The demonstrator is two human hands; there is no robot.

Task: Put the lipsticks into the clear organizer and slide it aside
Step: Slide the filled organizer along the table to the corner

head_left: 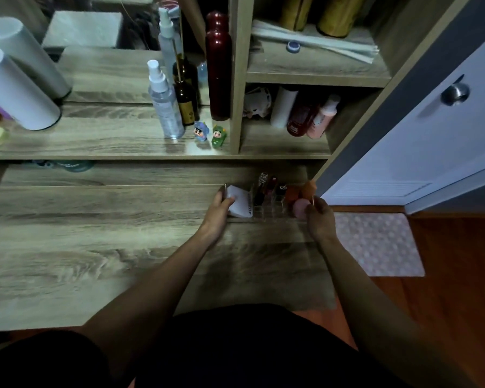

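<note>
1. I see the clear organizer (pixel 266 211) standing at the far right end of the wooden desk (pixel 95 247), close to the desk's back edge and right corner.
2. Lipsticks (pixel 262 189) stand upright in its middle compartments: one dark tube with a silvery cap, a reddish one beside it and a short black one to their right.
3. Orange and pink sponges (pixel 301 201) fill the organizer's right end; a white folded item (pixel 240 203) fills its left end.
4. My left hand (pixel 217 210) grips the organizer's left end, thumb pressed against the white item.
5. My right hand (pixel 319 217) closes its fingers on the right end, beside the pink sponge.
6. Behind, on the raised shelf (pixel 95 144), stand a spray bottle (pixel 164 103) and two small figurines (pixel 210 134).
</note>
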